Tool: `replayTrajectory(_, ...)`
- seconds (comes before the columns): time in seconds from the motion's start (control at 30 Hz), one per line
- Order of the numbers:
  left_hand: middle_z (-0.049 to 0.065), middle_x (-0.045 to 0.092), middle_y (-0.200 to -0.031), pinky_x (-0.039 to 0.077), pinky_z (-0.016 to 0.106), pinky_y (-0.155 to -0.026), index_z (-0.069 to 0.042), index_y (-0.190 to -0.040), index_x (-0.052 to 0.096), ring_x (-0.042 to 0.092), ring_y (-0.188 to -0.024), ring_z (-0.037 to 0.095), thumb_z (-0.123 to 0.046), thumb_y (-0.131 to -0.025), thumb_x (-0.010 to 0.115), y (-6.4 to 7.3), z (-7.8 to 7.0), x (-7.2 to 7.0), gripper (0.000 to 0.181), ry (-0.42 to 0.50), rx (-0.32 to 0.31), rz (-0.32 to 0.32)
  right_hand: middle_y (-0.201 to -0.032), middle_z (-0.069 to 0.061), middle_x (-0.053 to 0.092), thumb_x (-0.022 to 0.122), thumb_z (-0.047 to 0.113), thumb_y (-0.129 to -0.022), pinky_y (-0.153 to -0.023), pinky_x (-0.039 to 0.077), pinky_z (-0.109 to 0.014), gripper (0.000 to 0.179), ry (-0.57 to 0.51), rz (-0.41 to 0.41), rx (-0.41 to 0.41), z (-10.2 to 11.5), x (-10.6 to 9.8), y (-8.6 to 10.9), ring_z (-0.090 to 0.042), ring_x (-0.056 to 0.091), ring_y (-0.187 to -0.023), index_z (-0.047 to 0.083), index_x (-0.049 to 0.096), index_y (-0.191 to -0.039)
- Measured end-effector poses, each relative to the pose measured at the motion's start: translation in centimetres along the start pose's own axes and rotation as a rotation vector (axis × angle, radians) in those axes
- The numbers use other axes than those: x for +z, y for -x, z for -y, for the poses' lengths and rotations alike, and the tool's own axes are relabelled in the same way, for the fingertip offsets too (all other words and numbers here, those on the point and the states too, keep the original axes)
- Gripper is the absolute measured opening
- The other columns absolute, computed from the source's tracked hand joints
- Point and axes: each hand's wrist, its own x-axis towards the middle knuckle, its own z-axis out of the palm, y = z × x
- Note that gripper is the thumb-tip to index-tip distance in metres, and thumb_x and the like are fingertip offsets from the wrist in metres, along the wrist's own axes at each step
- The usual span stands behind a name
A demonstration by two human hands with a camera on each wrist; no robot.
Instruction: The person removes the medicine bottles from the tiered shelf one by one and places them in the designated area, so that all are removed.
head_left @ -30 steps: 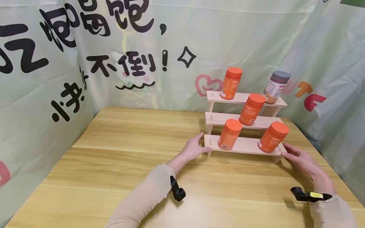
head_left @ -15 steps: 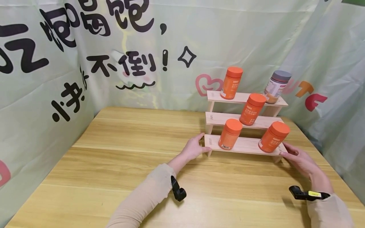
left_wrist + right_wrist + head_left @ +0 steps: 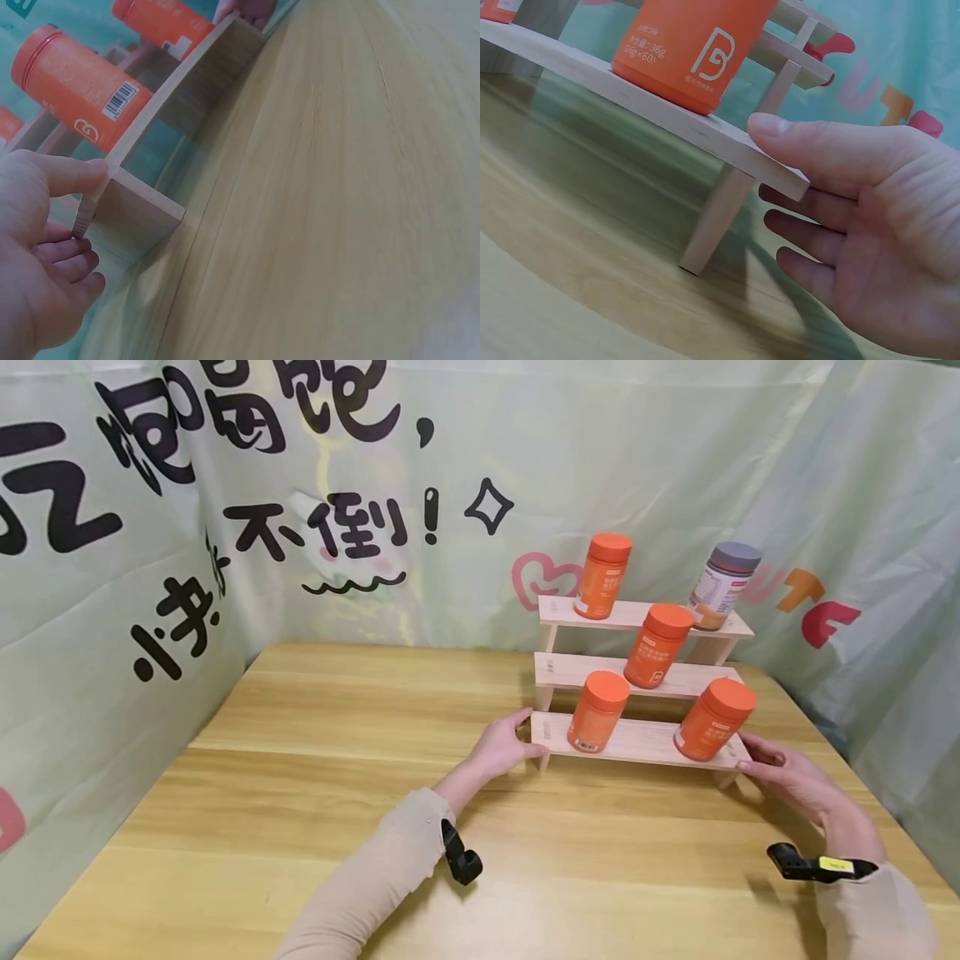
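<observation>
A three-tier wooden display rack stands on the right part of the table. My left hand grips the left end of its lowest shelf, thumb at the front corner. At the other end, my right hand holds the right corner, its thumb on top and fingers below. The lowest shelf bears two orange bottles, one left and one right. One orange bottle sits on the middle shelf. Up top are an orange bottle and a grey-lidded bottle. All stand upright.
The wooden table extends left and in front of the rack. A pale printed cloth hangs behind the table and along both sides, close to the rack's back. A black camera is strapped to each wrist.
In the head view, rack, bottles and left hand appear slightly further left, and the backdrop shifts a little too. Both hands keep their hold on the rack.
</observation>
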Motion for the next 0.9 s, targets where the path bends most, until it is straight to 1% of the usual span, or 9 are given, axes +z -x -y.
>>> replayTrajectory(0.07,0.011,0.042,-0.141,0.033,0.038,-0.105,-0.006,-0.141,0.038,0.038,-0.129,0.026,-0.022,-0.078,0.075,0.1,0.1,-0.4,0.075,0.003,0.006,0.002,-0.149,0.008,0.02,0.049,0.018,-0.097,-0.09,0.034,-0.007,0.068,0.048,0.013,0.015,0.4,0.0,0.0,0.024,0.036,-0.099,0.003,0.007,-0.148)
replayTrajectory(0.13,0.012,0.042,-0.141,0.034,0.038,-0.105,-0.006,-0.141,0.038,0.039,-0.128,0.027,-0.021,-0.079,0.075,0.2,0.2,-0.8,0.074,0.014,0.003,0.007,-0.15,0.005,0.019,0.05,0.018,-0.096,-0.088,0.036,-0.007,0.069,0.068,0.017,0.026,0.6,0.1,-0.1,0.024,0.035,-0.099,-0.002,0.007,-0.147)
replayTrajectory(0.2,0.012,0.042,-0.141,0.034,0.039,-0.104,-0.006,-0.141,0.038,0.039,-0.128,0.027,-0.02,-0.078,0.075,0.4,0.5,-1.2,0.075,0.023,-0.001,0.01,-0.144,0.012,0.028,0.051,0.016,-0.096,-0.085,0.038,-0.007,0.069,0.072,0.023,0.015,0.8,0.5,-0.2,0.024,0.036,-0.099,-0.006,0.009,-0.145)
replayTrajectory(0.3,0.012,0.041,-0.142,0.034,0.04,-0.104,-0.006,-0.142,0.038,0.039,-0.128,0.028,-0.02,-0.079,0.075,0.8,1.1,-1.7,0.075,0.032,-0.005,0.016,-0.125,0.028,0.038,0.053,0.011,-0.094,-0.081,0.038,-0.006,0.067,0.041,0.024,-0.022,0.9,1.2,-0.3,0.023,0.038,-0.1,-0.007,0.014,-0.144)
replayTrajectory(0.4,0.01,0.039,-0.144,0.034,0.04,-0.105,-0.007,-0.142,0.037,0.039,-0.128,0.029,-0.02,-0.079,0.074,1.1,1.7,-2.3,0.074,0.041,-0.006,0.017,-0.117,0.033,0.042,0.054,0.007,-0.092,-0.081,0.038,-0.005,0.064,0.005,0.027,-0.074,1.1,2.0,-0.4,0.02,0.041,-0.102,-0.008,0.018,-0.144)
replayTrajectory(0.5,0.008,0.036,-0.145,0.032,0.039,-0.106,-0.007,-0.143,0.035,0.037,-0.129,0.029,-0.019,-0.08,0.073,1.3,2.3,-2.9,0.075,0.056,-0.003,0.02,-0.116,0.032,0.045,0.055,0.004,-0.091,-0.082,0.039,-0.006,0.062,-0.024,0.026,-0.108,1.4,2.7,-0.6,0.017,0.044,-0.104,-0.007,0.024,-0.143)
replayTrajectory(0.67,0.01,0.035,-0.146,0.031,0.038,-0.106,-0.005,-0.143,0.035,0.036,-0.13,0.03,-0.018,-0.08,0.073,2.0,3.1,-4.1,0.075,0.08,0.006,0.021,-0.12,0.028,0.048,0.054,-0.003,-0.089,-0.084,0.039,-0.007,0.056,-0.081,0.06,-0.19,1.6,3.9,-1.0,0.012,0.046,-0.107,-0.004,0.032,-0.141)
replayTrajectory(0.77,0.012,0.035,-0.145,0.031,0.038,-0.106,-0.003,-0.142,0.035,0.036,-0.13,0.03,-0.016,-0.08,0.073,2.4,3.6,-4.9,0.075,0.105,0.017,0.015,-0.121,0.024,0.051,0.053,-0.008,-0.088,-0.086,0.041,-0.008,0.054,-0.099,0.09,-0.251,1.7,4.6,-1.2,0.009,0.049,-0.108,-0.008,0.034,-0.139)
replayTrajectory(0.9,0.013,0.034,-0.146,0.031,0.038,-0.106,0.0,-0.141,0.035,0.036,-0.13,0.031,-0.013,-0.078,0.074,3.0,4.3,-5.9,0.075,0.135,0.027,0.007,-0.12,0.024,0.052,0.054,-0.006,-0.088,-0.085,0.041,-0.009,0.055,-0.068,0.094,-0.255,2.2,5.6,-1.5,0.008,0.049,-0.107,-0.017,0.029,-0.136)
